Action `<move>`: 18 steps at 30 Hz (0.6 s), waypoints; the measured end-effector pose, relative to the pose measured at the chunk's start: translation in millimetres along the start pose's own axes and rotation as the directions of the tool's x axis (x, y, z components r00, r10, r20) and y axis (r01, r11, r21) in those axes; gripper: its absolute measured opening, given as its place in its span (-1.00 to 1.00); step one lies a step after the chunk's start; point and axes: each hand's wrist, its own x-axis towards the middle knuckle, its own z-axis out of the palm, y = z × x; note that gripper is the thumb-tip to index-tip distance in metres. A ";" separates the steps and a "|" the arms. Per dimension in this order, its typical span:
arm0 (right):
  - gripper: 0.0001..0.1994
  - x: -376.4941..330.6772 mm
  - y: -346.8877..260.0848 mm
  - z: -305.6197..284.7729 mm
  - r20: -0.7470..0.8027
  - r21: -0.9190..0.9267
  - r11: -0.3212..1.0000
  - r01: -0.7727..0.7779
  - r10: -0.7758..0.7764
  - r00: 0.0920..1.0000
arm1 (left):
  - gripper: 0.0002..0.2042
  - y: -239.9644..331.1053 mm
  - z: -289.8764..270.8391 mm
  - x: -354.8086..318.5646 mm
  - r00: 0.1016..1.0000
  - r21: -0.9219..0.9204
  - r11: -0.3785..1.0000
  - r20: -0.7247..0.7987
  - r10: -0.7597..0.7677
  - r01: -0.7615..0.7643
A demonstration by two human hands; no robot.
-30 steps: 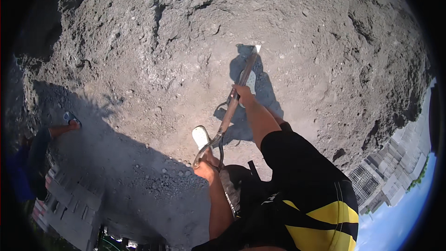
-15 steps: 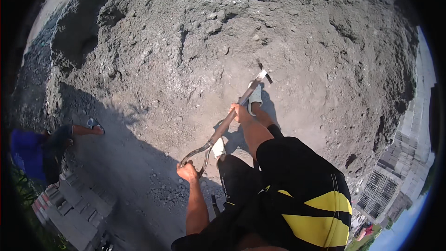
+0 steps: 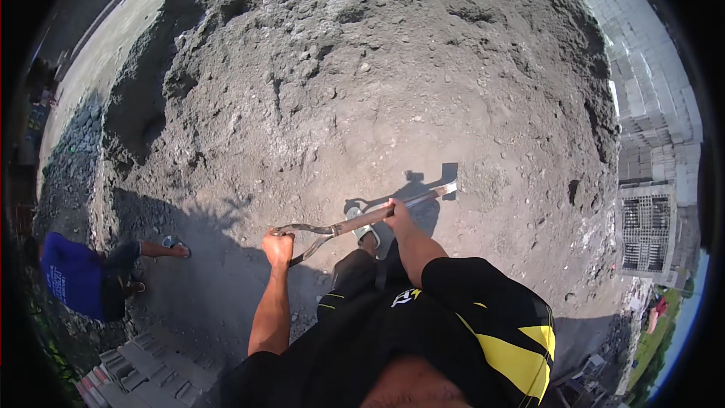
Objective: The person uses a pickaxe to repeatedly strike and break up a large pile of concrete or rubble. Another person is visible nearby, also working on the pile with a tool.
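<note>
My left hand [image 3: 278,248] is closed round the end of the forked grip of a shovel [image 3: 356,222]. Farther along the shaft, my right hand [image 3: 396,215] wraps round it from the right. The shovel slants across in front of me, grip to the left and pale metal end to the right and slightly farther away. I see the blade nearly edge-on, so its shape and any load on it are hard to make out. A light-coloured shoe [image 3: 365,219] of mine shows beneath the shaft.
A big bank of grey soil [image 3: 377,68] rises ahead. At the left a person in a blue shirt [image 3: 72,276] stands near stacked blocks [image 3: 143,366]. Along the right are rows of grey blocks [image 3: 653,98] and a grid-like crate or pallet [image 3: 647,228].
The shovel has swung from pointing mostly away to lying more crosswise, its metal end farther right and nearer. My left hand has moved left and up, and my view has shifted.
</note>
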 end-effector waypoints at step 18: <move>-0.75 -519.9 -34.3 -484.5 -0.923 0.126 -0.114 0.985 -0.377 0.075 | -0.80 183.2 138.9 -484.4 -0.716 -0.928 0.054 0.321 0.619 -0.370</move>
